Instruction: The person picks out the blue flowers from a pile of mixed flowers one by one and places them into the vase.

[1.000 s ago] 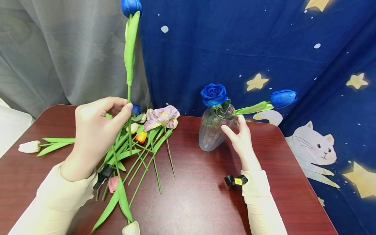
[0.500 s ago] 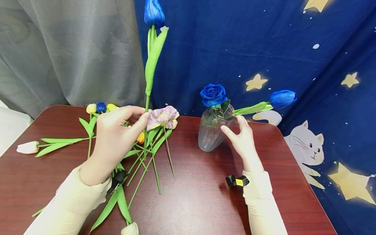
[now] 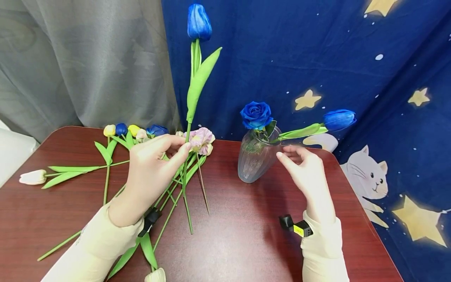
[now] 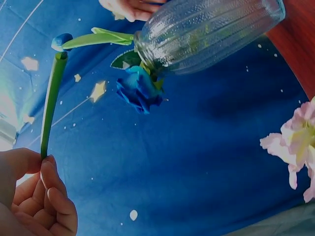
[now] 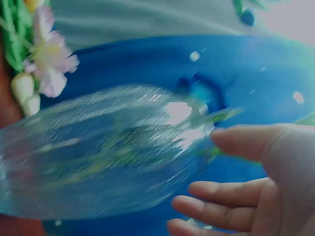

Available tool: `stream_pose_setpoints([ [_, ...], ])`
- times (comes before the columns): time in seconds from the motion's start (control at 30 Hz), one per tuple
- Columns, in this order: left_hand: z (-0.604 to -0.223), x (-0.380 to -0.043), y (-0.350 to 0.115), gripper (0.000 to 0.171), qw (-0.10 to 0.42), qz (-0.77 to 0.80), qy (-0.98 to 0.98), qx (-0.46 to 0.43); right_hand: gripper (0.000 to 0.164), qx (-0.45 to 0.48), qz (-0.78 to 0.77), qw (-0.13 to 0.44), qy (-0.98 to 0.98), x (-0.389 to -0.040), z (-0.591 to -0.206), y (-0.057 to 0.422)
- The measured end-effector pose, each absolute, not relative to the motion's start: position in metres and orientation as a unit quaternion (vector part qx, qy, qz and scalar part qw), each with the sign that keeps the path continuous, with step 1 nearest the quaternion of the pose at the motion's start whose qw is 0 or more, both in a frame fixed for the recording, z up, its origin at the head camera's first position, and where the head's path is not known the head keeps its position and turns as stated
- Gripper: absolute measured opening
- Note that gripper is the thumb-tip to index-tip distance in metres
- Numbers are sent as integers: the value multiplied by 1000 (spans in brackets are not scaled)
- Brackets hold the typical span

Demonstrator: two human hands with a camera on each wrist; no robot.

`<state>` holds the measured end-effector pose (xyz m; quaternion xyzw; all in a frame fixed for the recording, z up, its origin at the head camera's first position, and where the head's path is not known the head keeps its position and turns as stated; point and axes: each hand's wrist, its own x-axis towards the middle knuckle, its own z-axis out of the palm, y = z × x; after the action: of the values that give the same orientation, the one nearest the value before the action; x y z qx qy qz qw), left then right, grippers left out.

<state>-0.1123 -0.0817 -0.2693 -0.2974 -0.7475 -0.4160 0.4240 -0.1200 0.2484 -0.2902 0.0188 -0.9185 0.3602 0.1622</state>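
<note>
My left hand (image 3: pixel 155 172) pinches the green stem of an upright blue tulip (image 3: pixel 199 23) between thumb and fingertips. Its lower stem hangs over the flower pile in the head view. To the right stands a ribbed clear glass vase (image 3: pixel 251 164) holding a blue rose (image 3: pixel 256 115) and a second blue tulip (image 3: pixel 339 120), which leans far out to the right over the rim. Just right of the vase is my right hand (image 3: pixel 310 176), thumb and fingers apart with nothing between them. In the right wrist view its fingers (image 5: pixel 221 196) spread beside the glass (image 5: pixel 108 157).
Several loose flowers lie on the left of the dark red table (image 3: pixel 225 243), among them a white tulip (image 3: pixel 32 177), a pink-lilac flower (image 3: pixel 201 139) and a blue rose (image 3: pixel 156 130). Behind the table hang a grey curtain (image 3: pixel 116 70) and a blue starry curtain (image 3: pixel 275 51).
My left hand has carried the blue tulip rightward and lower, toward the vase. My right hand has drawn back from the vase rim, to the right and nearer me.
</note>
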Motion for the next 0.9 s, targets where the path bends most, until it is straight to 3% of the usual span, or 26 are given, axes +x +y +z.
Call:
stream_pose_setpoints([
  [0.23, -274, -109, -72, 4, 415, -421, -742, -315, 26, 49, 344, 123, -930, -96, -273, 238],
  [0.5, -277, -103, -57, 6, 411, -417, -735, -341, 11, 103, 490, 199, -842, -83, -272, 216],
  [0.73, -280, -95, -43, 10, 387, -442, -718, -372, 15, 135, 561, 242, -780, -76, -273, 196],
  [0.9, -287, -91, -32, 3, 373, -442, -717, -390, 18, 161, 573, 250, -763, -74, -278, 184],
])
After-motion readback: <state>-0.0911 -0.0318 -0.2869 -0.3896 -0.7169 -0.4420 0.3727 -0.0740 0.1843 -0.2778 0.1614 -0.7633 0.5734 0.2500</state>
